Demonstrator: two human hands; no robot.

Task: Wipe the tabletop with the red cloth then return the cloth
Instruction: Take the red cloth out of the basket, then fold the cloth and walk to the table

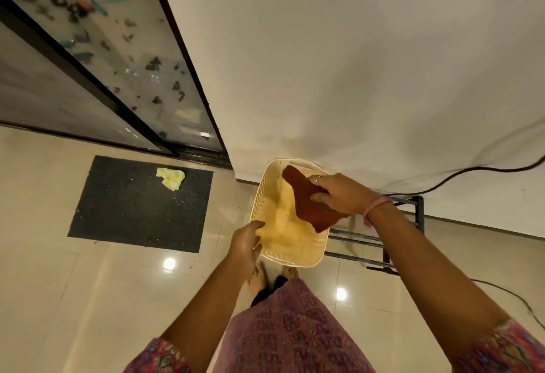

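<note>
The red cloth [306, 198] hangs over the right side of a cream plastic basket [298, 256], pinched by my right hand [339, 192] above the basket's right rim. My left hand [246, 239] grips the basket's left rim. Inside the basket lies a yellow cloth [281, 225]. The basket sits at the left end of a low black metal rack [380, 242] by the wall. No tabletop is in view.
A black doormat [138, 210] with a crumpled yellow cloth [171, 177] on it lies on the tiled floor to the left, before a sliding glass door [118, 56]. A black cable [472, 170] runs along the white wall. My bare feet [259, 281] stand below the basket.
</note>
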